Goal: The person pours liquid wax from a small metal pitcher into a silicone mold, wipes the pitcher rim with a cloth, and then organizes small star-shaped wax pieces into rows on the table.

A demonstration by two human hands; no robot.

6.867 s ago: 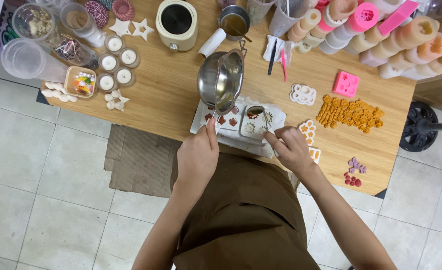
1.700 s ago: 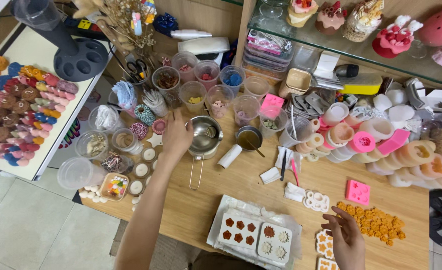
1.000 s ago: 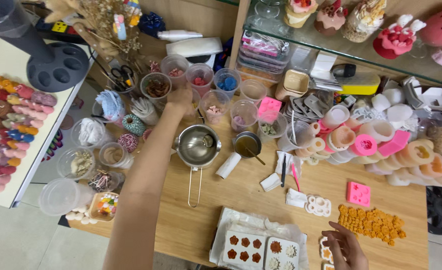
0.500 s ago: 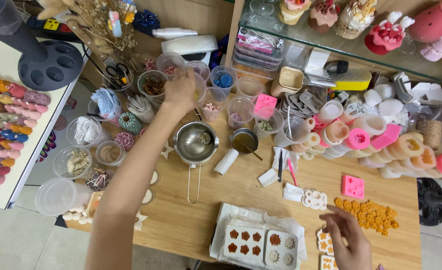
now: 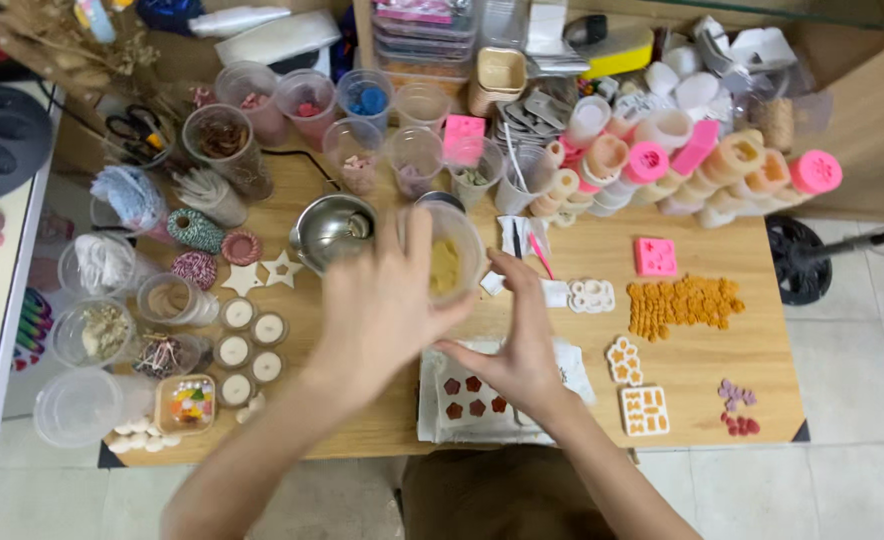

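From the head view, the left hand [image 5: 377, 310] has its grip wrapped around a clear plastic cup [image 5: 449, 262] of yellowish bits, held above the wooden desk [image 5: 702, 250] just right of the steel pot [image 5: 332, 230]; the right hand [image 5: 517, 345], grip spread, touches the cup from below, over the white mould tray [image 5: 462, 400].

The clear cup [image 5: 449, 262] sits in the left hand [image 5: 382, 310] above the mould tray [image 5: 472, 398], right of the metal pot [image 5: 333, 230].
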